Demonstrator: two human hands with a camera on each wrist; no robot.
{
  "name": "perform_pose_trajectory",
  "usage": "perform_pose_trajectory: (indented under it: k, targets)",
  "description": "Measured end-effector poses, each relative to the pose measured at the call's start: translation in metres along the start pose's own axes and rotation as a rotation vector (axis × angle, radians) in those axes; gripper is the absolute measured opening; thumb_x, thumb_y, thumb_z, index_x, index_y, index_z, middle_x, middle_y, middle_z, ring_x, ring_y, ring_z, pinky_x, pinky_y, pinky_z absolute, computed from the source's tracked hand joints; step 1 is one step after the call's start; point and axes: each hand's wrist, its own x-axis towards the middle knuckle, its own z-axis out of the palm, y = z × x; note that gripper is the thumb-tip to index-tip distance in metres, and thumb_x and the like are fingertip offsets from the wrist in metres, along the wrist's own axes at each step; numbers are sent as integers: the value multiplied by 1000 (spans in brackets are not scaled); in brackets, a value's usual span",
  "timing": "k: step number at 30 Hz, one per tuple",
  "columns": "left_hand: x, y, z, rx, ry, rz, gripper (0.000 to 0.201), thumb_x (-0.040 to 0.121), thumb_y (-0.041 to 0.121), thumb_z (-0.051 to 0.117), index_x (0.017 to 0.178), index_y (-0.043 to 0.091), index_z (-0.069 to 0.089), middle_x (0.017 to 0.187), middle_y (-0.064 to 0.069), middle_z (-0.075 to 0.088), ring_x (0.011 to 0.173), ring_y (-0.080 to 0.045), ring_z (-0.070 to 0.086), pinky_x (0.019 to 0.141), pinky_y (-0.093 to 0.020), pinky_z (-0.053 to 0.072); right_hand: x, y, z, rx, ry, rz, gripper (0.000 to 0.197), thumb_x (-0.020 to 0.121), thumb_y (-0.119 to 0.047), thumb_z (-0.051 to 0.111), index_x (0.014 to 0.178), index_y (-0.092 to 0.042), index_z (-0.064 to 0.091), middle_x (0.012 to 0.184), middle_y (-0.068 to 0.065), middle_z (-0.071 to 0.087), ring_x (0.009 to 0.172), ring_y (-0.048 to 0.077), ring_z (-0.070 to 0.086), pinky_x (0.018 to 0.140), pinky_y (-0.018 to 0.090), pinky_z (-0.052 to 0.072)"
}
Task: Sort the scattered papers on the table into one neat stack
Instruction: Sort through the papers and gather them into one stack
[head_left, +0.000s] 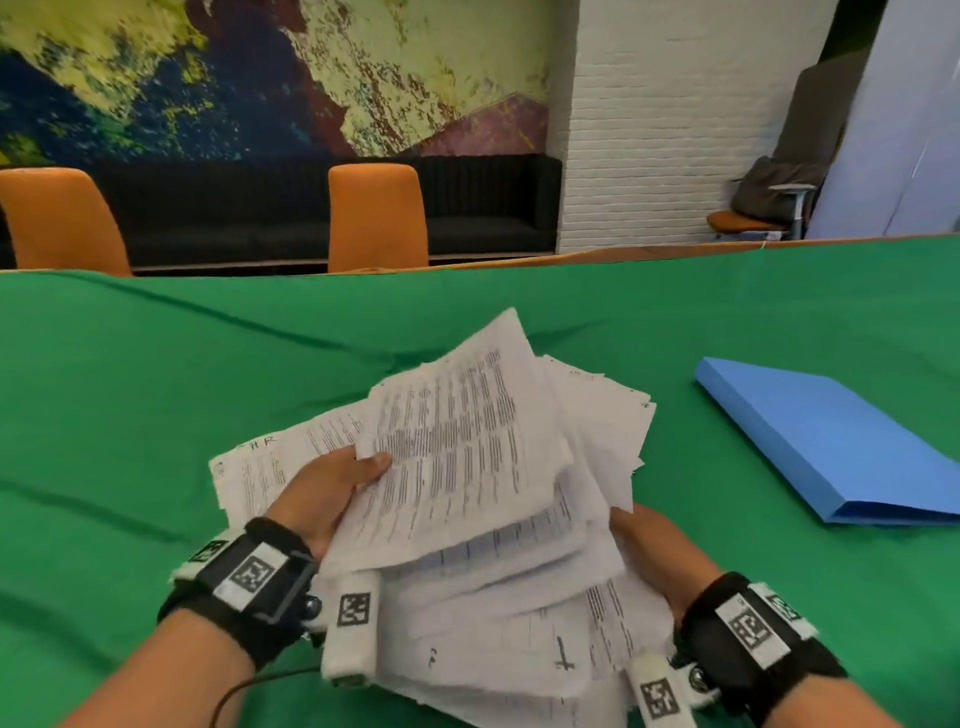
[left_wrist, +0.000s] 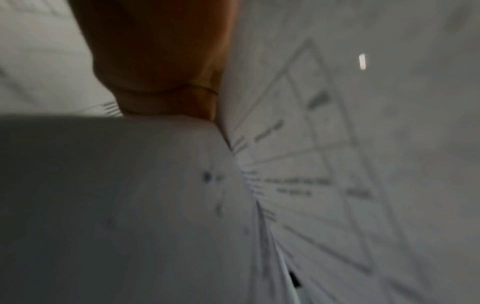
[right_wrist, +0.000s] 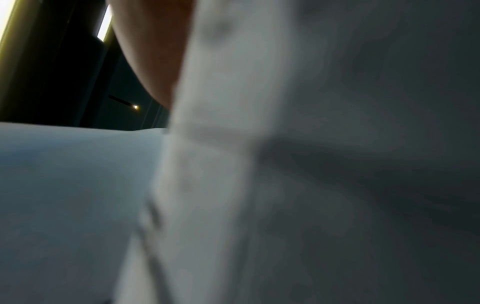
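A messy bundle of printed white papers (head_left: 467, 467) is held between both hands above the green table (head_left: 156, 389). The sheets fan out at different angles, edges uneven. My left hand (head_left: 332, 488) grips the bundle's left side, thumb on the top sheet. My right hand (head_left: 649, 545) holds the right side from beneath, its fingers hidden under the sheets. The left wrist view is filled with blurred papers (left_wrist: 337, 164) and part of the left hand (left_wrist: 161, 61). In the right wrist view, blurred papers (right_wrist: 285, 164) cover most of the picture beside the right hand (right_wrist: 153, 51).
A closed blue folder (head_left: 831, 447) lies on the green cloth to the right of the papers. Two orange chairs (head_left: 376, 218) stand behind the table's far edge, with a black sofa (head_left: 493, 208) and a painted wall beyond.
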Motion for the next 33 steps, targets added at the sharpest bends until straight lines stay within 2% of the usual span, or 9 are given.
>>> perform_pose_trajectory:
  k: [4, 7, 10, 16, 19, 22, 26, 30, 33]
  targets:
    - [18, -25, 30, 267, -53, 3, 29, 96, 24, 67, 108, -2, 64, 76, -7, 78, 66, -23, 76, 60, -32, 60, 7, 4, -6, 187, 10, 66, 99, 63, -88, 66, 144, -34, 51, 148, -13, 49, 140, 17, 46, 123, 48, 28]
    - [20, -24, 33, 208, -68, 4, 37, 94, 36, 68, 104, 1, 66, 78, -8, 78, 70, -23, 76, 68, -33, 62, 7, 3, -4, 163, -40, 55, 66, 82, -43, 80, 138, -15, 59, 130, 6, 71, 122, 31, 66, 112, 54, 44]
    - [5, -26, 15, 54, -91, -81, 40, 93, 41, 67, 117, 9, 69, 104, -15, 76, 83, -29, 73, 75, -41, 59, 8, 4, -3, 117, -39, 39, 30, 95, -5, 64, 125, -3, 65, 113, 16, 77, 105, 39, 73, 100, 57, 53]
    - [-46, -62, -12, 40, -254, -197, 30, 90, -7, 63, 120, -2, 62, 110, -24, 74, 81, -32, 76, 58, -34, 63, 13, 4, -6, 119, 8, 55, 27, 97, -11, 63, 123, -4, 66, 113, 16, 77, 105, 38, 73, 99, 54, 55]
    - [-55, -74, -11, 27, -215, -111, 72, 51, 19, 99, 108, -3, 61, 106, -26, 75, 82, -35, 76, 64, -38, 64, 13, 6, -4, 86, -10, 27, 29, 96, -11, 65, 124, -4, 67, 113, 13, 77, 103, 33, 74, 91, 43, 59]
    - [-57, -80, -15, 26, -113, -28, 86, 27, 42, 103, 93, 6, 62, 102, -28, 74, 82, -35, 71, 81, -47, 58, 12, 5, -4, 52, -9, 20, 27, 96, -7, 65, 122, -4, 67, 112, 12, 78, 99, 32, 75, 86, 40, 59]
    - [-64, -80, -36, 39, -80, -18, 68, 31, 50, 101, 78, 11, 71, 90, -21, 75, 69, -28, 71, 64, -35, 60, 11, 4, -4, 3, -6, 26, 24, 96, -7, 64, 119, -3, 67, 106, 13, 79, 95, 33, 76, 88, 44, 61]
    - [-66, -69, -95, 334, -87, -102, 32, 81, 18, 79, 104, 1, 64, 102, -19, 77, 86, -37, 75, 79, -45, 63, 8, 3, -5, 1, -4, 28, 20, 97, -7, 62, 116, -4, 67, 105, 15, 79, 93, 34, 76, 83, 42, 61]
    - [-64, -52, -154, 699, 27, -99, 9, 93, 4, 65, 101, 7, 64, 96, -9, 78, 85, -30, 76, 80, -45, 60, 10, 6, -7, -14, -27, 13, 18, 96, -9, 62, 113, -5, 67, 92, 11, 81, 84, 34, 78, 90, 50, 57]
